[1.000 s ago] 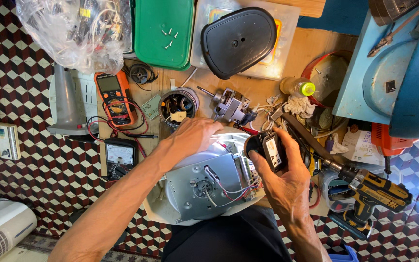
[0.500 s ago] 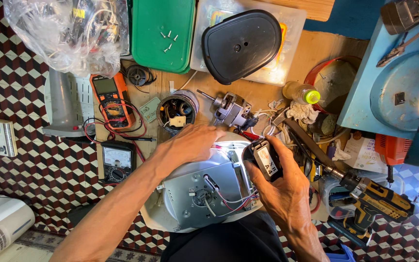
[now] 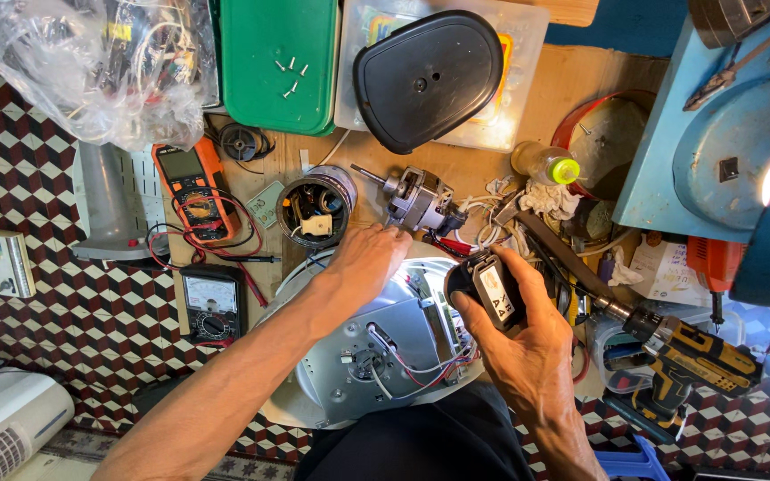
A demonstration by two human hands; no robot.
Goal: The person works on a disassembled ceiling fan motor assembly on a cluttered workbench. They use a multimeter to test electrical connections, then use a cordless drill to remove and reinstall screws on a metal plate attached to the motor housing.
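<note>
My right hand [image 3: 528, 343] is wrapped around a small black module [image 3: 485, 289] with a pale label on its face, fingers closed about it and thumb along its near side; it is held just above the right edge of the silvery round appliance base [image 3: 385, 356] that sits in front of me. My left hand [image 3: 369, 260] lies palm-down on the far rim of that base, fingers loosely spread and grasping nothing. Inside the open base I see white and red wires [image 3: 412, 367] running toward the module's side. Just beyond the left hand, on the wooden tabletop [image 3: 572, 89], sit a small electric motor [image 3: 419, 201] and an open metal can [image 3: 315, 208]. An orange multimeter [image 3: 193, 189] lies further left, and a yellow cordless drill [image 3: 683, 361] (partly over a clear tub) rests to the right.
</note>
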